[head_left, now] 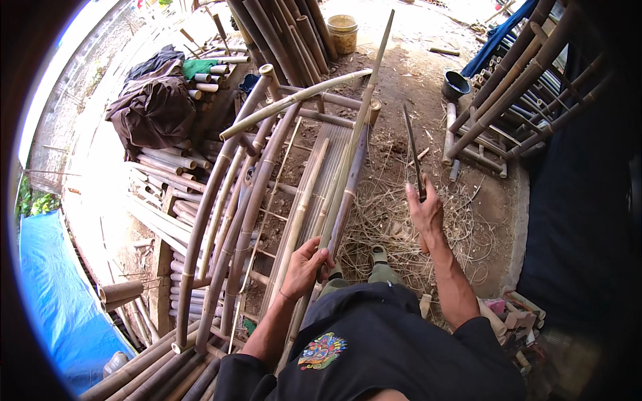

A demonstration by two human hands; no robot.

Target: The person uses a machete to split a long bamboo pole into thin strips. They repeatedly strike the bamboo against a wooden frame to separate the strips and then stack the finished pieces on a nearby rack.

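My left hand [305, 268] is closed around a long, thin bamboo strip [352, 150], which slants up and away from me past the far end of a bamboo bench frame [235, 212]. In my right hand [427, 212] is a knife [412, 148] with a long dark blade pointing away from me. The blade is apart from the strip, to its right. Under the strip lies the slatted bench seat [309, 175], with a loose bamboo piece [302, 214] along it. Another bamboo pole [294, 102] rests across the far top of the frame.
Bamboo shavings [401, 230] cover the ground by my feet. Stacked bamboo poles [170, 177] and a brown cloth [148, 110] lie at left. A bucket [343, 33] stands at the back, a black basin [456, 85] and another bamboo frame [511, 87] at right.
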